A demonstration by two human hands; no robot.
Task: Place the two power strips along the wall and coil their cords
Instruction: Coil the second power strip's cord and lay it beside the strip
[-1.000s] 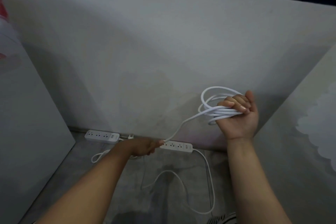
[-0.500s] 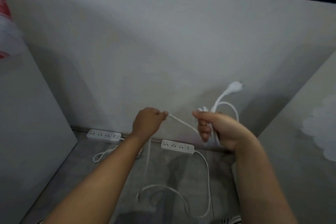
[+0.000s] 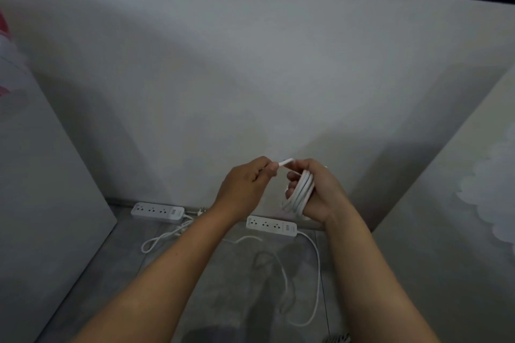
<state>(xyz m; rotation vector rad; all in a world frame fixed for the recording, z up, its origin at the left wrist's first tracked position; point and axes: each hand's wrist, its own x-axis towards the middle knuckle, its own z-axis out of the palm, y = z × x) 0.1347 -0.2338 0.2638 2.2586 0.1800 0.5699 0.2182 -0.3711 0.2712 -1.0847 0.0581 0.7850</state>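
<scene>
**Head view: both hands on white cord, centre frame**

R hand (image 3: 315, 192) is centre-right of frame, fingers curled round a coil (image 3: 302, 192) of white cord, several loops wrapped across the palm. L hand (image 3: 245, 186) is just beside it on the left. Its thumb + forefinger pinch a short straight stretch (image 3: 285, 162) of the same cord, running across to the top of R hand. Both hands are up in front of the wall (image 3: 250, 78).

Right power strip (image 3: 271, 225) is lower centre, flat on the floor (image 3: 223, 287) at the wall base, just below R wrist. Its slack cord (image 3: 317, 273) leaves the right end and sweeps down in a big loop twd lower centre-right.

Left power strip (image 3: 157, 212) is lower left, also along the wall base, well apart from the other. Its small cord loop (image 3: 164, 238) lies just below it, w/ the plug (image 3: 199, 212) beside its right end.
</scene>
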